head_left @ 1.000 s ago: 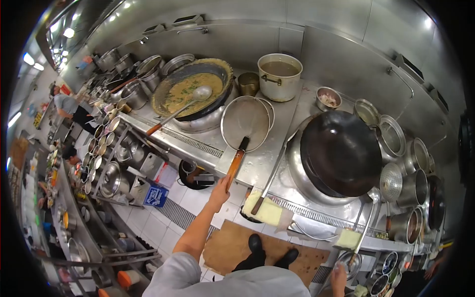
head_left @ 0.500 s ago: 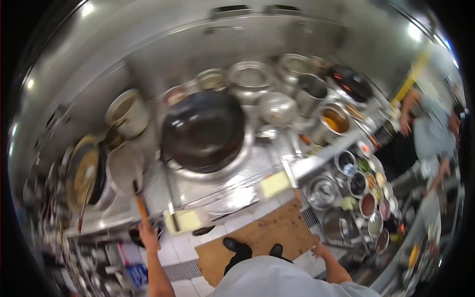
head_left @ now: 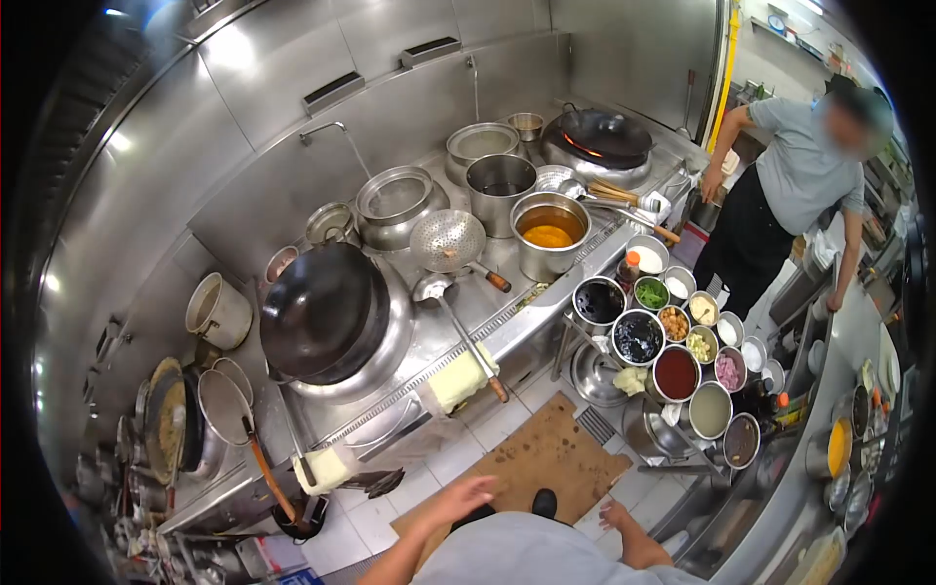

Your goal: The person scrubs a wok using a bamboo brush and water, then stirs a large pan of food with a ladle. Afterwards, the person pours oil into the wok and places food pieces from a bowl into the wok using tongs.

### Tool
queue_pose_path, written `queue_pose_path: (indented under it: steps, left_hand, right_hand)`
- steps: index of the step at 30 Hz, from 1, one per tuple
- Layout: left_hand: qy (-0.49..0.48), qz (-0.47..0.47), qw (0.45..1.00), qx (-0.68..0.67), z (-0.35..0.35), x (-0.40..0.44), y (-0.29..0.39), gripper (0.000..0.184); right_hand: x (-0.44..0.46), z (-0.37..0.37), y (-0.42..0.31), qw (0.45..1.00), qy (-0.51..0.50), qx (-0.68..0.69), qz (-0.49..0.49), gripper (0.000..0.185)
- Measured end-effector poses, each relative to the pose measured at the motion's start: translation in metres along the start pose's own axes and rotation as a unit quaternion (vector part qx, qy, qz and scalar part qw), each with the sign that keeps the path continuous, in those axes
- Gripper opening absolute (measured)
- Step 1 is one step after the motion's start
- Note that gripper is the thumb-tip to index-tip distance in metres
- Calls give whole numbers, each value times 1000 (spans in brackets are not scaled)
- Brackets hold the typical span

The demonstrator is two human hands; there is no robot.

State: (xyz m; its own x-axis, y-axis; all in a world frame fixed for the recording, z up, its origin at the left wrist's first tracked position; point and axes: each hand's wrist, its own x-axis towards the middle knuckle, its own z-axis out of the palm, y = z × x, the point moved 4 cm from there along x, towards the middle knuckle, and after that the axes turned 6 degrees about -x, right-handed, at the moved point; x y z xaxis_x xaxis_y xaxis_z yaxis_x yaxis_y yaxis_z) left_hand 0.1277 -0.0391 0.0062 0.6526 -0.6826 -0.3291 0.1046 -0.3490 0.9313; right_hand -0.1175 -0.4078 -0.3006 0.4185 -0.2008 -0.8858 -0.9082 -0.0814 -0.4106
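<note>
My left hand point(head_left: 463, 499) is in front of my body above the brown floor mat point(head_left: 546, 448), its fingers stretched out and nothing in it. Low at my right side, my right hand point(head_left: 614, 517) is also bare, with fingers apart. A wide strainer point(head_left: 222, 405) with a wooden handle rests at the left end of the stove, its handle sticking out past the front edge. A black wok point(head_left: 327, 307) sits tilted on its burner ring. Right of it lie a ladle point(head_left: 451, 312) and a perforated skimmer point(head_left: 447, 241).
Steel pots, one a pot of orange liquid point(head_left: 551, 234), line the back and right of the stove. A second wok point(head_left: 600, 141) stands over flame. Sauce and ingredient containers point(head_left: 676, 372) crowd a stand at right. A co-worker point(head_left: 795, 185) stands beyond it. Folded cloths point(head_left: 458, 378) hang on the front rail.
My left hand has let go of the strainer's handle and moved right, in front of my body. The view has turned to the right. The wok now appears more tilted.
</note>
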Motion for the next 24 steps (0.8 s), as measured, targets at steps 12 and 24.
queue_pose_path:
  steps: [12,24]
  left_hand:
    - [-60,-22,992,105,16,58,-9,42]
    - [-45,-6,996,73,-79,108,-6,44]
  right_hand:
    - [41,-20,-43,998,10,60,25,21]
    - [-110,-69,-501,817,212,-230,-484,22]
